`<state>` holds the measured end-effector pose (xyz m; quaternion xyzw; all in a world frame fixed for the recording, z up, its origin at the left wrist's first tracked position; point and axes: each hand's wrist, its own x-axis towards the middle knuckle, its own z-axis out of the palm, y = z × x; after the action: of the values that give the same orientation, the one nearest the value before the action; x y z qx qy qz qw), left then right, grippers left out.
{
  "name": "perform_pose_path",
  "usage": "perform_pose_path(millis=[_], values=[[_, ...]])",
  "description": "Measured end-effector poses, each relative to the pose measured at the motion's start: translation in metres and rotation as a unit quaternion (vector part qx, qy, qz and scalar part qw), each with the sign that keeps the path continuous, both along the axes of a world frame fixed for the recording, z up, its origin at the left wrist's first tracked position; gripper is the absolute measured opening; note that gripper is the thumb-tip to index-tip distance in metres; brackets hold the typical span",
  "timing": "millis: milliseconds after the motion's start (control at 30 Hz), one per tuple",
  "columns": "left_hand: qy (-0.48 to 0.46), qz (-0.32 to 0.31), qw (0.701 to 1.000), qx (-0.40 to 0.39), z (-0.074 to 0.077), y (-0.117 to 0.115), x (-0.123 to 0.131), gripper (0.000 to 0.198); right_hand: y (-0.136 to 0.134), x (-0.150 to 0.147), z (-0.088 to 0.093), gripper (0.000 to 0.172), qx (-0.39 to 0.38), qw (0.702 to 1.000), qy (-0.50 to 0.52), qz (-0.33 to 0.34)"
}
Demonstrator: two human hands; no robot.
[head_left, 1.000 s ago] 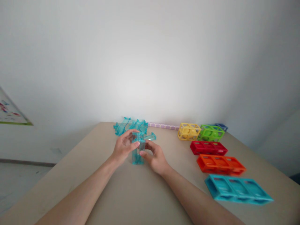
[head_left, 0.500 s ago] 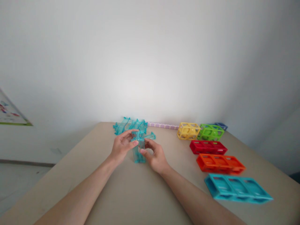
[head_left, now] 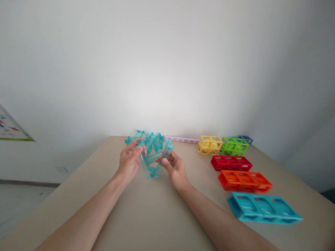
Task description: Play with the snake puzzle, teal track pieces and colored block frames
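Observation:
Pinched between the thumb and fingers of my left hand (head_left: 129, 159) is the upper end of a clear teal plastic track piece (head_left: 145, 164). My right hand (head_left: 178, 171) grips a second clear teal track piece (head_left: 165, 152) by its side. The two held pieces lean apart at the top and meet at the bottom in a V; I cannot tell whether they are joined there. Between them shows another teal strip (head_left: 154, 158). Just behind my left hand lies a pile of teal track pieces (head_left: 155, 140), partly covered by the fingers.
To the right on the table (head_left: 146, 216) are a yellow (head_left: 209, 145) and a green openwork block (head_left: 234, 146), with a blue one (head_left: 245, 139) behind. Nearer lie red (head_left: 231, 163), orange (head_left: 245, 181) and turquoise long blocks (head_left: 264, 208). A purple patterned strip (head_left: 181, 139) runs along the wall.
The two track pieces stood close together, upright; now their tops are spread into a V. My left hand has moved slightly left and up.

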<state>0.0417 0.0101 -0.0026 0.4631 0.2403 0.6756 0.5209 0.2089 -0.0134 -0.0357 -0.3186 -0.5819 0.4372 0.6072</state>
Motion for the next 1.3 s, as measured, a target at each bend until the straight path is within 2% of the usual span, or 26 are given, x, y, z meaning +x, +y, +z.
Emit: perform_pose_path(millis=[67, 167, 367, 833, 1167, 1300], values=[[-0.027, 0.014, 1.000, 0.001, 0.003, 0.003, -0.005, 0.039, 0.003, 0.005, 0.001, 0.037, 0.003, 1.000, 0.002, -0.017], [-0.010, 0.032, 0.999, -0.006, 0.004, 0.004, -0.007, 0.040, 0.003, 0.007, 0.000, 0.039, 0.003, 0.999, -0.015, -0.030], [0.055, 0.005, 0.998, -0.009, 0.001, -0.003, 0.004, 0.043, -0.002, 0.001, -0.007, 0.038, 0.016, 0.994, -0.107, -0.017], [0.105, -0.052, 0.993, 0.010, -0.008, -0.003, 0.004, 0.042, -0.007, -0.001, -0.001, 0.037, 0.018, 0.995, -0.099, 0.024], [0.111, -0.069, 0.991, 0.015, -0.006, -0.004, 0.004, 0.043, -0.005, 0.000, -0.003, 0.036, 0.037, 0.993, -0.114, 0.018], [0.136, -0.045, 0.989, 0.044, -0.004, -0.006, 0.005, 0.044, -0.005, 0.001, -0.002, 0.032, 0.048, 0.989, -0.136, 0.022]])
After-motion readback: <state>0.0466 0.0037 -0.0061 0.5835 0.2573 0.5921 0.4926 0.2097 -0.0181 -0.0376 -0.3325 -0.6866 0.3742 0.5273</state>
